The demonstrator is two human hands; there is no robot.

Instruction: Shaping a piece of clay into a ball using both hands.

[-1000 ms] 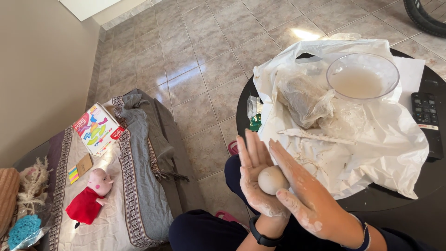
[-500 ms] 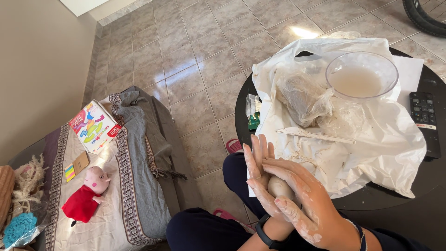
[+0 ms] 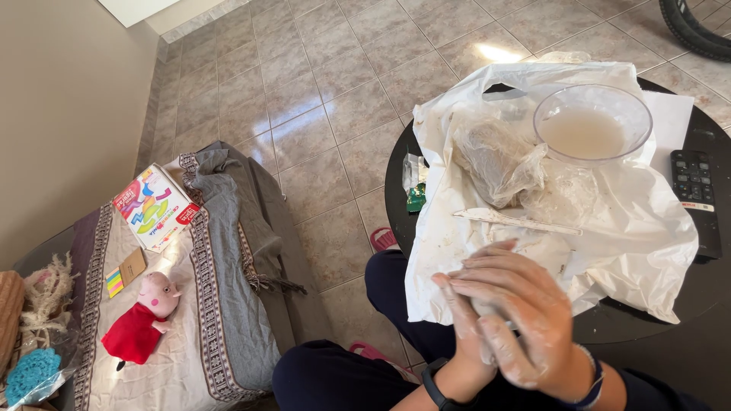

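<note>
Round black surface (image 3: 685,304): carries a crumpled white plastic bag (image 3: 632,228) spread across it. On the bag: clear bowl (image 3: 592,123) of cloudy liquid; clear bag of clay (image 3: 495,156); thin white stick (image 3: 518,221). Black remote control (image 3: 694,194) at the far edge. Right hand (image 3: 525,304), dusted white, laid over left hand (image 3: 468,327), palms pressed together, fingers (image 3: 487,266) straight and close; a grey lump, mostly hidden, is clamped between the palms, just over the near edge of the surface.
</note>
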